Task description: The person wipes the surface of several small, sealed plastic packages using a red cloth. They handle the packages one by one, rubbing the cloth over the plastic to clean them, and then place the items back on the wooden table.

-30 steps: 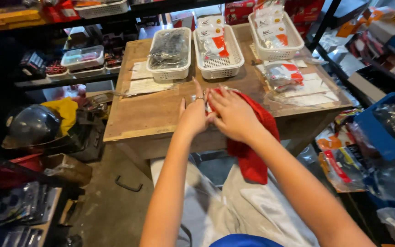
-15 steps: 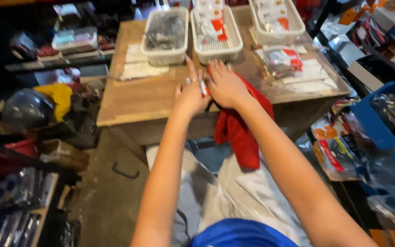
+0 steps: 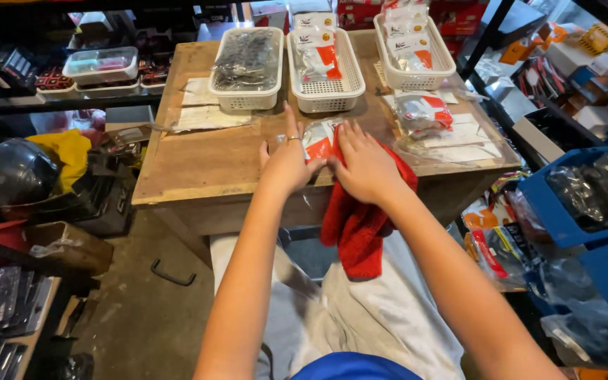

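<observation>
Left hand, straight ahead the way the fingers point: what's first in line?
Probably the middle white basket. The left hand lies flat on the wooden table at the small clear packet, fingers pointing up-table toward the gap between that basket and the left white basket. Depth is unclear, so either rim could come first.

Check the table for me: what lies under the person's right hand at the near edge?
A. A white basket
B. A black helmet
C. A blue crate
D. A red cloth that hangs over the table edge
D: the right hand rests on a red cloth that drapes off the wooden table, next to a small clear packet that the left hand touches.
</observation>
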